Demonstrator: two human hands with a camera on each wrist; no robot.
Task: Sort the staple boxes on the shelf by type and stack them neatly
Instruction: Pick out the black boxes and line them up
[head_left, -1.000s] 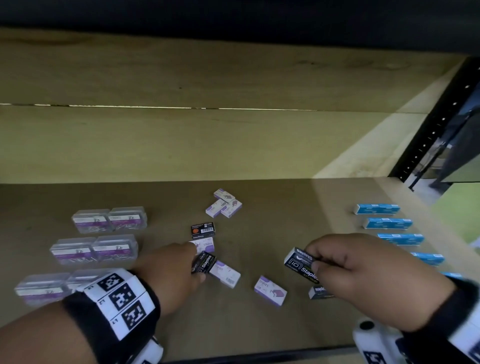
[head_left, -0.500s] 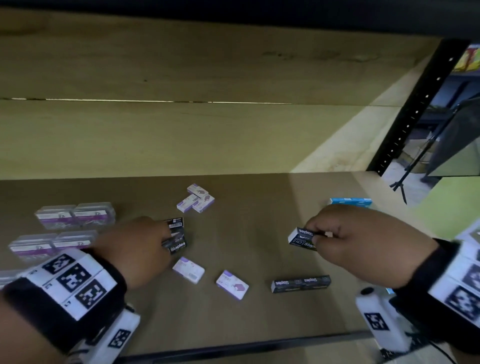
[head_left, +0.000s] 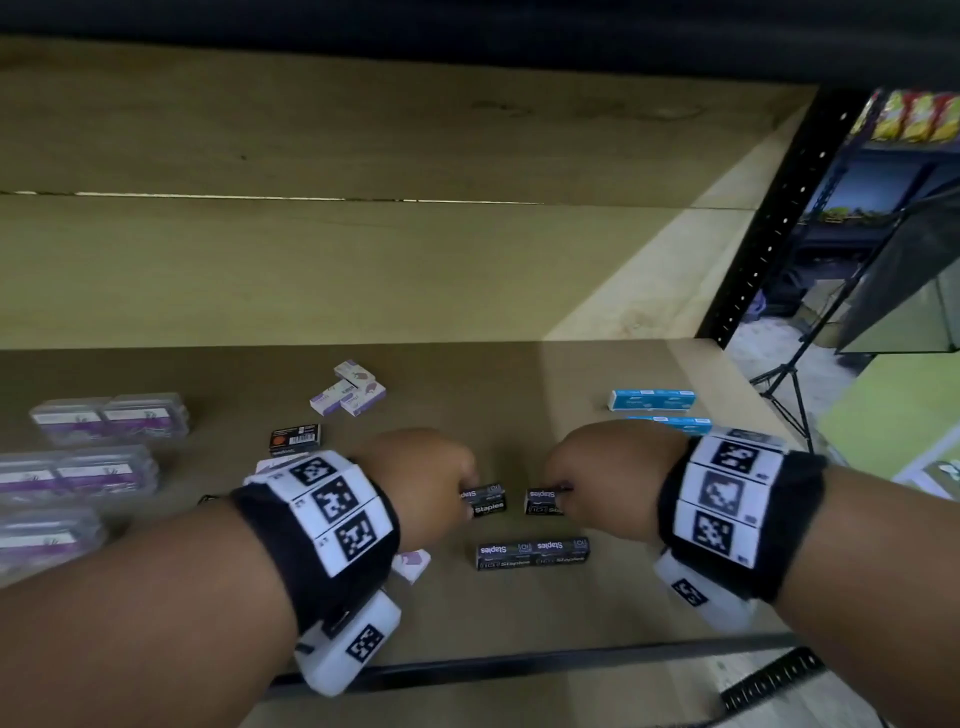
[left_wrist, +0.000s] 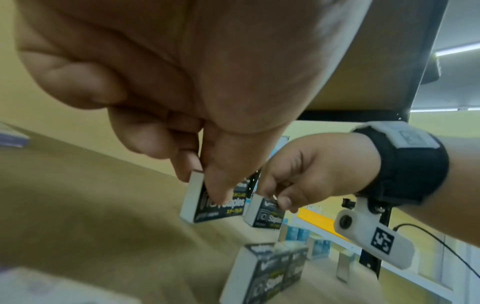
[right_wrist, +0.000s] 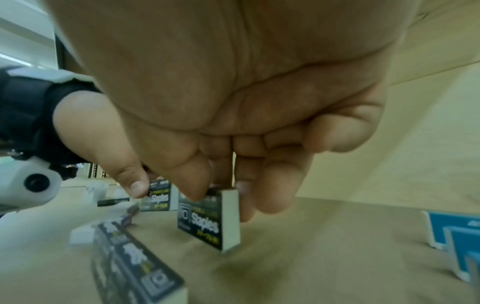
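Black "Staples" boxes (head_left: 488, 501) in fingers (left_wrist: 221, 185)

We find open shelf board (head_left: 519, 395) behind the two hands, bounded on the left by the white-and-purple boxes (head_left: 349, 396) and on the right by the blue boxes (head_left: 652, 400). The left hand (head_left: 415, 480) and right hand (head_left: 608, 478) each pinch a black box, leaving a narrow gap between them. Just in front, a row of black boxes (head_left: 532, 553) lies across the approach. Clear cases (head_left: 109, 418) crowd the far left.
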